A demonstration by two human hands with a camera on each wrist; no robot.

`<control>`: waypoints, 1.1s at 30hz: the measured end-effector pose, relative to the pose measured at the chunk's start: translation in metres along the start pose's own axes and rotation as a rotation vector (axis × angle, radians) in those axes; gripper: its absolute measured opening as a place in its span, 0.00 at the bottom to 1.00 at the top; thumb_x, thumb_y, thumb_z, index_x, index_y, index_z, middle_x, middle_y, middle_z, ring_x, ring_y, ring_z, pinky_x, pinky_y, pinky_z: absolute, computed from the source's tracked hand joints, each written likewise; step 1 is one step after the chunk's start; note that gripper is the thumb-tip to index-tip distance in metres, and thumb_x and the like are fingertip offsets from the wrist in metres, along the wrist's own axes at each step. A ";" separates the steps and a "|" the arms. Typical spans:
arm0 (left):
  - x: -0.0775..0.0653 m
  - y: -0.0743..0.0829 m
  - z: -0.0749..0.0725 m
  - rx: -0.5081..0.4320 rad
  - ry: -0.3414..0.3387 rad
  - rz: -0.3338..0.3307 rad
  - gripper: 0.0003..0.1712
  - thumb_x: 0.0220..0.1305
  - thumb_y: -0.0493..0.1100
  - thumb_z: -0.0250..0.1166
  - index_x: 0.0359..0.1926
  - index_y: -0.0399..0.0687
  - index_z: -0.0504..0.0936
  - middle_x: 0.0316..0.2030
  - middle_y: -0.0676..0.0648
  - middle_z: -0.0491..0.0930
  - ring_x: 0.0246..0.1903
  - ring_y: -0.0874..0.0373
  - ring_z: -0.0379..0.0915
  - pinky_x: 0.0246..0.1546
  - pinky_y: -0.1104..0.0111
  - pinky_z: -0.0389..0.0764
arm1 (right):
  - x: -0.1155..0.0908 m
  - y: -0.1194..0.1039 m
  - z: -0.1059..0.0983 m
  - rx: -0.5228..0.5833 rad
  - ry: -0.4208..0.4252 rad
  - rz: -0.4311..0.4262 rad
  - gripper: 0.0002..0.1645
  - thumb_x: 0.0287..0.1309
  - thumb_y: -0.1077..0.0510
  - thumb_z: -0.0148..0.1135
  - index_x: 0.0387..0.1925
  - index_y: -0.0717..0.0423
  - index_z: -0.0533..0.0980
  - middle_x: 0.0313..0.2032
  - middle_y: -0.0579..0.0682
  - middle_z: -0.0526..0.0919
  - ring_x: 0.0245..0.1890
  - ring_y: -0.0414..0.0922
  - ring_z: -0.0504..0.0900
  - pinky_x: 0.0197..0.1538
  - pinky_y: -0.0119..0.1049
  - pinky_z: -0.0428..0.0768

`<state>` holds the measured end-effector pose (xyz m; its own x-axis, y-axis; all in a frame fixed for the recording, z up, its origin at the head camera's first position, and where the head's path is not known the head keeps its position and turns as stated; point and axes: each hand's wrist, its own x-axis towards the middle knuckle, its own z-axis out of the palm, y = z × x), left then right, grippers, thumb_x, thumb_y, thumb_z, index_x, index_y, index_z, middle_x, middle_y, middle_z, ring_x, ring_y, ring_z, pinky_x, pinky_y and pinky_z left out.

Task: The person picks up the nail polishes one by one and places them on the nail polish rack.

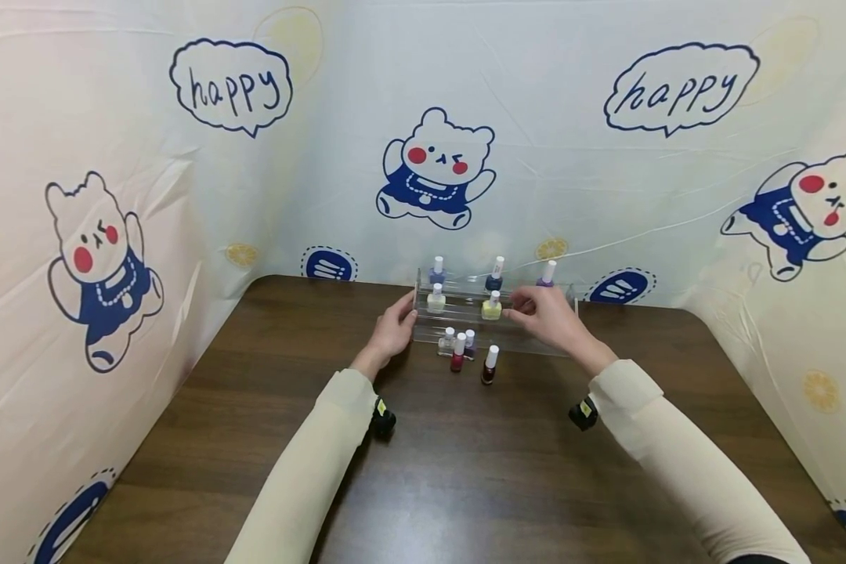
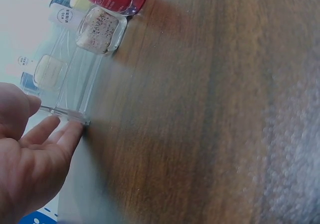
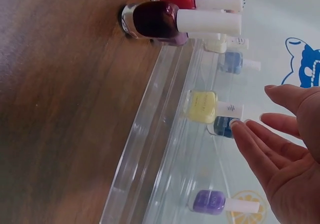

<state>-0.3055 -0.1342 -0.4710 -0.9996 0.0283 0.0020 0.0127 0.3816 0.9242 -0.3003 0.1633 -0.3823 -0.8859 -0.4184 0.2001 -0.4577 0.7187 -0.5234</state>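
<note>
The cloth (image 1: 536, 196) is hanging behind the rack (image 1: 464, 319). The surface (image 1: 451, 470) is supporting the rack and extending in front of it. The rack is standing with its clear tiers rising toward the rear.

The left hand (image 1: 392, 325) is gripping the rack's left end panel between thumb and fingers. The right hand (image 1: 550, 316) is hovering at the rack's right half, near the yellow bottle (image 3: 202, 107); its thumb and fingers are spreading apart and holding nothing. Whether a fingertip is touching a bottle cannot be told.

The blue bottle (image 1: 437, 276), navy bottle (image 1: 493, 283) and purple bottle (image 3: 209, 202) are occupying the rack's rear tier, left to right. The cream bottle (image 1: 435, 302) and yellow bottle are occupying the rack's next tier forward. The glitter bottle (image 2: 100, 29), plum bottle (image 1: 470, 352), red bottle (image 1: 457, 363) and dark bottle (image 1: 489, 374) are standing upright in front of the rack.

The step in hand appears to be loading the rack, with five bottles sitting on it. The next move is probably calling for the right hand to lift a front bottle by its cap and set it upright on the rack's right side, the left hand steadying the panel.
</note>
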 end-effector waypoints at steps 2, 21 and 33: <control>0.000 0.000 0.000 0.000 -0.001 0.004 0.30 0.81 0.41 0.50 0.80 0.57 0.59 0.73 0.41 0.68 0.71 0.44 0.64 0.72 0.52 0.64 | -0.002 0.000 0.001 0.000 -0.001 0.000 0.15 0.66 0.55 0.70 0.47 0.62 0.83 0.41 0.57 0.88 0.39 0.50 0.88 0.43 0.46 0.88; -0.001 0.001 0.000 0.001 0.008 0.004 0.31 0.81 0.40 0.50 0.80 0.58 0.60 0.72 0.41 0.69 0.71 0.43 0.64 0.72 0.50 0.63 | -0.027 -0.009 0.015 0.115 -0.041 -0.011 0.11 0.66 0.52 0.69 0.44 0.55 0.86 0.39 0.51 0.89 0.39 0.47 0.87 0.43 0.44 0.87; 0.000 -0.001 0.001 0.002 0.007 -0.001 0.30 0.81 0.42 0.50 0.80 0.61 0.60 0.72 0.41 0.69 0.71 0.43 0.65 0.72 0.49 0.65 | -0.038 -0.014 0.023 0.157 -0.088 0.002 0.08 0.65 0.53 0.71 0.42 0.51 0.86 0.39 0.47 0.88 0.40 0.45 0.87 0.46 0.44 0.87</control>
<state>-0.3051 -0.1336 -0.4724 -0.9998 0.0218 0.0041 0.0121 0.3835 0.9235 -0.2590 0.1565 -0.4019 -0.8738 -0.4686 0.1296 -0.4323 0.6267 -0.6483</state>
